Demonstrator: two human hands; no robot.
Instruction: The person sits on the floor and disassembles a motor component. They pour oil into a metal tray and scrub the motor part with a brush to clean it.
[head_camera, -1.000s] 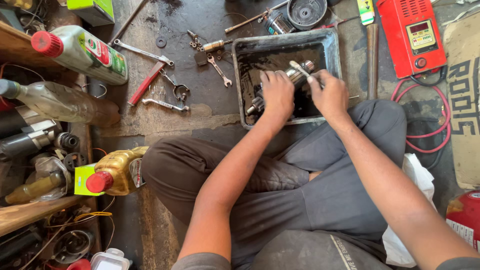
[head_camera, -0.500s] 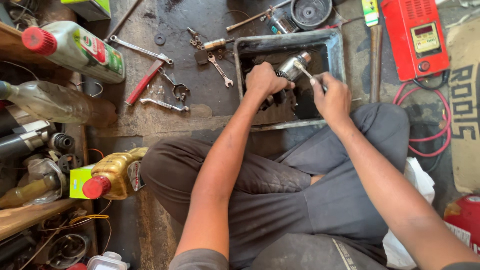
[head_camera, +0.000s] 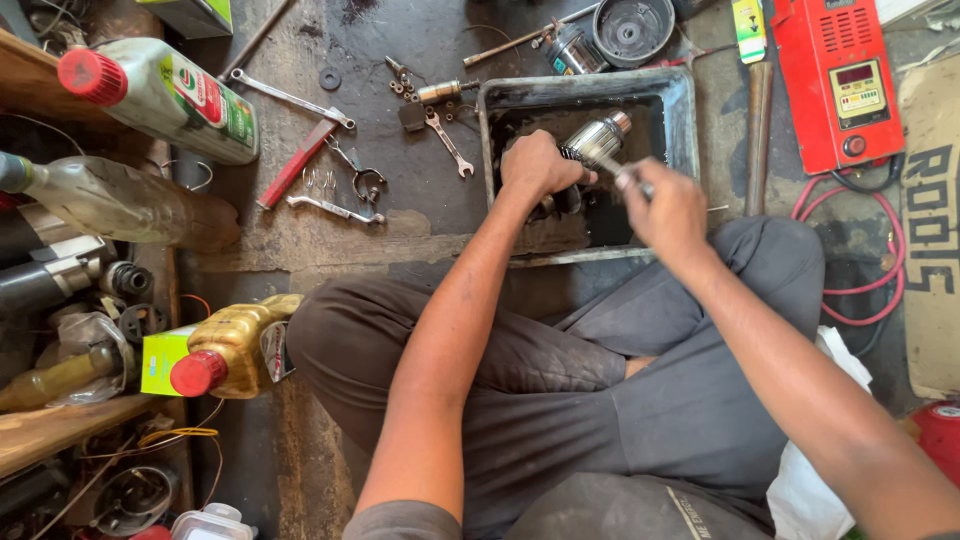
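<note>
A silvery motor armature (head_camera: 598, 143) with a thin shaft is held tilted above a dark rectangular metal tray (head_camera: 678, 110). My left hand (head_camera: 535, 167) grips the lower end of the armature body. My right hand (head_camera: 668, 207) is closed on its shaft, nearer to me. More dark metal parts lie in the tray under the hands, mostly hidden. I sit cross-legged on the floor in grey trousers with the tray in front of my knees.
Spanners (head_camera: 292, 98), a red-handled tool (head_camera: 297, 164) and small parts lie on the floor to the left of the tray. Oil bottles (head_camera: 165, 95) and a gold can (head_camera: 225, 347) stand at left. A red meter box (head_camera: 836, 82) with red cables sits right.
The armature was lying in the tray under both hands; it has been lifted out and tilted up, and my right hand has slid down onto its shaft.
</note>
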